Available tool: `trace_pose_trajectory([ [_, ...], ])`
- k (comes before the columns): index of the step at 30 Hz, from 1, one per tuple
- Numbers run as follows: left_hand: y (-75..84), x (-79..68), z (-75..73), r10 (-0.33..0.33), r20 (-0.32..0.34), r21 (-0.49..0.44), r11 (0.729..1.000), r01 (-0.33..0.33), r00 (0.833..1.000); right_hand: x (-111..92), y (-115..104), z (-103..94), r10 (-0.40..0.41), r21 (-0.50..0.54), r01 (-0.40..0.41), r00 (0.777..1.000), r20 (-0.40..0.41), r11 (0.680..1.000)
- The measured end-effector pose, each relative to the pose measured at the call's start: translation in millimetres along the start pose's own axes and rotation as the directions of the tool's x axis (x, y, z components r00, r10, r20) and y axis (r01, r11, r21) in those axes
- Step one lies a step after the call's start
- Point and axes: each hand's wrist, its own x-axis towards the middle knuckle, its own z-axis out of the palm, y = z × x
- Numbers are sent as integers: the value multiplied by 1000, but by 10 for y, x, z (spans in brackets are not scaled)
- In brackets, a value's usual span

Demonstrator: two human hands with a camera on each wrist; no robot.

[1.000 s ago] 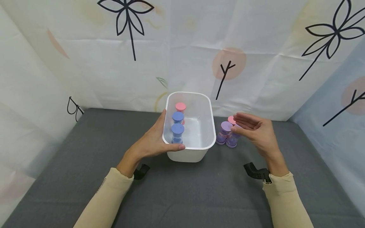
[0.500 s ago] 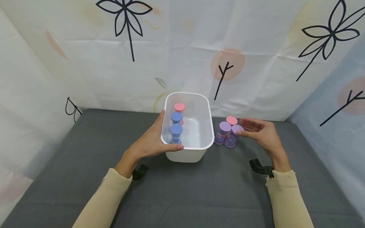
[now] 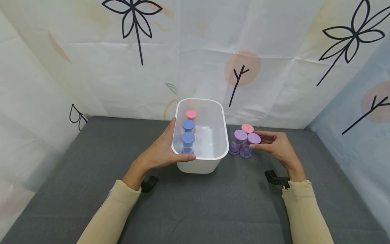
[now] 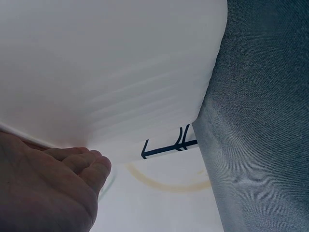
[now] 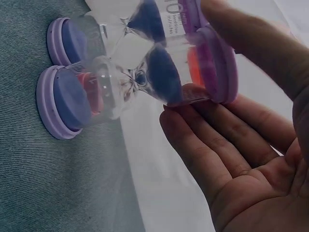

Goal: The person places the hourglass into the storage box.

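My left hand point(image 3: 163, 145) holds the near left corner of a white plastic bin point(image 3: 207, 166), thumb across its front rim and fingers along its left side. Inside, along the left wall, stand two blue-capped hourglasses point(image 3: 188, 137) and a pink-capped one point(image 3: 191, 114). To the bin's right, my right hand point(image 3: 272, 144) has thumb and fingers on either side of the top of a purple hourglass point(image 3: 254, 138). Its dark sand point(image 5: 161, 72) shows in the right wrist view, with my fingertips point(image 5: 176, 118) against it. Another purple hourglass point(image 3: 240, 135) and a pink one point(image 3: 247, 128) stand close beside it.
A dark grey cloth point(image 3: 195, 210) covers the table. Behind the bin hangs a white patterned curtain point(image 3: 198, 74), with side curtains at left and right. Each wrist wears a black strap mount point(image 3: 275, 178).
My right hand moved right from over the hourglasses, then came down and closed in around the right purple one. My left hand stays on the bin.
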Motion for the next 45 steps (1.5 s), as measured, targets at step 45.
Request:
trace_pose_trajectory([
  [45, -28, 1, 0, 13, -1, -15, 1000, -13, 1000, -406, -832, 15, -344, 436, 452, 888, -305, 778],
])
